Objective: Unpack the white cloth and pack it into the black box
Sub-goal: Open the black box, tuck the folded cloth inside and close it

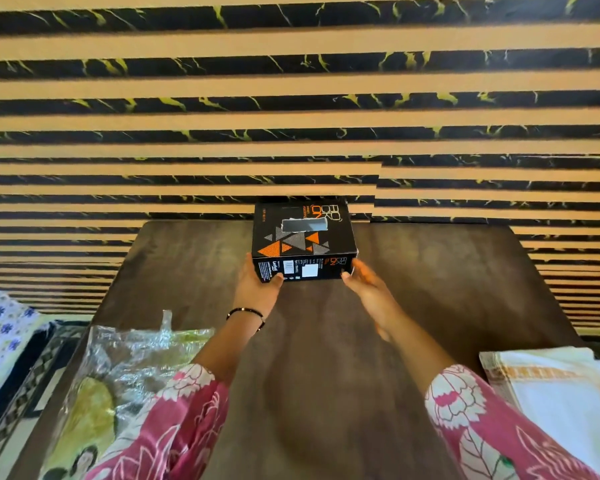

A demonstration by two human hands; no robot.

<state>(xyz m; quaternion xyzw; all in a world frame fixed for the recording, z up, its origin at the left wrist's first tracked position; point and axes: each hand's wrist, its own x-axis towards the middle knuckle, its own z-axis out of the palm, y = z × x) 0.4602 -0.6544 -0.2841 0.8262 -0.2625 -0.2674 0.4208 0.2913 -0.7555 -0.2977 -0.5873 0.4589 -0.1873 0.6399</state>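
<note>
The black box (303, 237) sits closed at the far edge of the dark wooden table (326, 341). My left hand (257, 289) grips its near left corner, thumb on the front face. My right hand (368, 289) reaches its right corner, fingers relaxed and loose. The folded white cloth (561, 393) lies at my near right; crumpled clear wrapping (125, 358) lies at my near left.

Your left hand (257, 285) grips the near left corner of the closed black box (302, 237) at the table's (430, 271) far edge; your right hand (368, 289) touches its near right corner, fingers relaxed. The folded white cloth (561, 393) lies near right, the crumpled plastic wrapper (125, 362) near left.
</note>
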